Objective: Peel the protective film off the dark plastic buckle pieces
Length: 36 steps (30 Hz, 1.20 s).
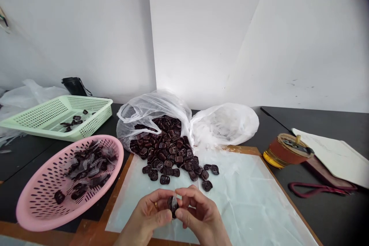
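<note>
Between my two hands, over the near part of the pale sheet (pixel 236 200), is a small dark brown plastic buckle (pixel 170 203), tilted on edge. A thin clear plastic strip (pixel 174 202) lies against it. My left hand (pixel 154 213) pinches the buckle between thumb and fingers. With thumb and index finger, my right hand (pixel 198 213) grips the strip at the buckle's right side. Fingers hide part of both pieces. Just beyond lies a heap of similar buckles (pixel 170 150), spilling from a clear plastic bag (pixel 155 103).
At left, a pink basket (pixel 31 200) holds buckles with clear strips. Behind it, a green basket (pixel 103 113) contains several dark pieces. A second bag (pixel 227 123) holds clear pieces. At right are a round amber container (pixel 285 152), a notebook (pixel 331 153) and red-handled scissors (pixel 305 189).
</note>
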Each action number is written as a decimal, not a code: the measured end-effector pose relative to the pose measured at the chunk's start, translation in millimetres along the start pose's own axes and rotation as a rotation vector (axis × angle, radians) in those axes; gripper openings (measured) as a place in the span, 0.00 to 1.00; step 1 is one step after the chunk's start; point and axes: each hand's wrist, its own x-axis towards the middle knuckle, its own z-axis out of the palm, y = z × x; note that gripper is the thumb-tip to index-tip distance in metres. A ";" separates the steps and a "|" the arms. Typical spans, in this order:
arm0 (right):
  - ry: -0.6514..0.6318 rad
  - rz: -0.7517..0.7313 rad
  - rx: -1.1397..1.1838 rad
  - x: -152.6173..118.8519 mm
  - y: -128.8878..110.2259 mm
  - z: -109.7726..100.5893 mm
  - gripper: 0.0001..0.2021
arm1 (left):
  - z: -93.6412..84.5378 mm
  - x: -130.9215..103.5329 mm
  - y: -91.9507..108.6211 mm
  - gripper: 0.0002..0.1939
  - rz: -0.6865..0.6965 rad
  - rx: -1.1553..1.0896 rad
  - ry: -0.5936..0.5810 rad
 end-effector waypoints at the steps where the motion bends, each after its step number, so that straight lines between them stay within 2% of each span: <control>1: 0.016 -0.021 -0.017 1.2 1.6 0.0 0.17 | 1.1 -0.1 0.1 0.16 -0.020 -0.010 0.010; 3: 0.015 -0.017 -0.025 4.2 3.1 -1.0 0.17 | 2.2 -0.5 0.0 0.17 -0.060 -0.028 0.034; 7: -0.027 0.086 0.030 8.8 -3.0 -3.4 0.15 | 3.4 -0.4 -1.9 0.19 -0.116 -0.074 0.030; 10: -0.045 0.070 0.046 8.7 -12.0 -2.0 0.15 | 4.4 1.1 -3.5 0.19 -0.150 -0.095 0.014; 16: -0.078 0.092 0.032 7.6 -16.3 3.4 0.20 | 5.1 2.2 1.7 0.20 -0.135 -0.061 0.027; 21: -0.124 0.116 -0.033 6.7 -9.0 1.0 0.19 | 8.3 -2.7 8.2 0.22 -0.131 0.017 -0.004; 24: -0.135 0.108 -0.082 4.6 -8.0 -0.3 0.18 | 5.6 -5.8 6.8 0.22 -0.145 0.036 0.022; 30: -0.064 0.047 -0.256 3.3 -16.5 1.4 0.17 | -3.1 -7.4 -1.7 0.20 -0.173 -0.038 0.120; 33: -0.028 -0.009 -0.171 4.0 -19.8 3.8 0.17 | -5.7 -4.1 -7.1 0.20 -0.168 -0.090 0.126; 36: -0.065 -0.009 -0.001 3.9 -17.4 4.6 0.17 | -8.5 -0.9 -13.9 0.19 -0.127 -0.147 0.124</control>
